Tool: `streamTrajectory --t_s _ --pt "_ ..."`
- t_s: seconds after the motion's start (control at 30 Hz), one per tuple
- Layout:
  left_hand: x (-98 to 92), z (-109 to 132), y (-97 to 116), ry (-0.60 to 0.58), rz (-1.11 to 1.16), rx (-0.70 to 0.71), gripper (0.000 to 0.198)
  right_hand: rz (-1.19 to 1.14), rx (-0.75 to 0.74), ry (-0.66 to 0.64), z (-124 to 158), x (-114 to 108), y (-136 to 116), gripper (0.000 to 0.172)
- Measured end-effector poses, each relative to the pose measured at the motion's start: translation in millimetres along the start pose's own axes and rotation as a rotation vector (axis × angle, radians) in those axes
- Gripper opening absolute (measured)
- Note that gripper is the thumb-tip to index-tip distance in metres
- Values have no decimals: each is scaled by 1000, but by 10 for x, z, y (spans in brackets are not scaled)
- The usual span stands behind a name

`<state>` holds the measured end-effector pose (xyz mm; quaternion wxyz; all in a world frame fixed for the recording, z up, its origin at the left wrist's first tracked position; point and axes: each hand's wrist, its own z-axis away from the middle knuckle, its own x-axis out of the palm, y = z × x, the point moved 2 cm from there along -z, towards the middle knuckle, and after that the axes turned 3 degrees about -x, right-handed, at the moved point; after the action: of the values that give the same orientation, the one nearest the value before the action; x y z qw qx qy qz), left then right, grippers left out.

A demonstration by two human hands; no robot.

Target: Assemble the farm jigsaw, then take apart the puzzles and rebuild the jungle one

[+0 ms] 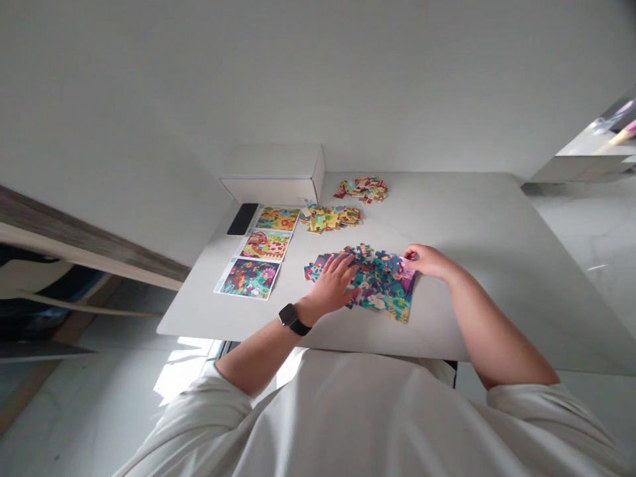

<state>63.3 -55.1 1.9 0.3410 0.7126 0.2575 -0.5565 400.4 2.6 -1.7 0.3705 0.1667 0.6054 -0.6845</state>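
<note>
Worktop (472, 218): pale, standing against a grey wall (422, 86). Multicoloured jigsaw puzzle (402, 306) on the worktop directly in front of the person, partly joined; its lower right corner and right edge read as straight borders, while loose pieces lie over and around the upper and left portions.

Left hand (335, 283): laid palm down across the left part of the puzzle, grip wide, fingers spread; black-strapped watch (294, 319) on that wrist. Right hand (426, 260): at the upper right edge of the puzzle, grip narrow, fingertips gathered at a purple patch (407, 264) (cannot tell whether they pinch a piece or only press on it).

Beyond the puzzle, two separate heaps of loose pieces: a mainly yellow heap (332, 218), nearer, and a red-and-yellow heap (365, 189), farther back towards the wall.

To the person's left, three printed pictures in a column: animals on yellow (276, 218), a barn scene (266, 245), a dark blue scene (249, 278) nearest the person. Colours of the last resemble those of the puzzle. Black flat slab (242, 219) just beside the top picture; white box (275, 188) behind both, by the wall.
</note>
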Motion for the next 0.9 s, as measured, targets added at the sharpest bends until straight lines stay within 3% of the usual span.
streamTrajectory --t_s 0.13,0.3,0.4,0.53,0.67,0.8,0.9 --pt "32 -39 200 -56 75 217 57 -190 54 -106 11 14 -26 28" --pt "70 -91 411 -101 75 275 49 -285 35 -139 106 -192 -11 36" --pt "125 -117 530 -100 66 283 50 -190 34 -44 163 -343 70 34" --pt "192 -156 658 -107 47 257 51 139 108 73 227 -410 137 29" --pt "189 -181 705 -127 18 195 56 455 81 267 304 -318 27 27" --pt "133 -176 690 -115 -13 126 66 423 -51 116 395 -57 -132 26" --pt "97 -168 636 -94 -23 51 67 461 -58 60 472 71 -173 36"
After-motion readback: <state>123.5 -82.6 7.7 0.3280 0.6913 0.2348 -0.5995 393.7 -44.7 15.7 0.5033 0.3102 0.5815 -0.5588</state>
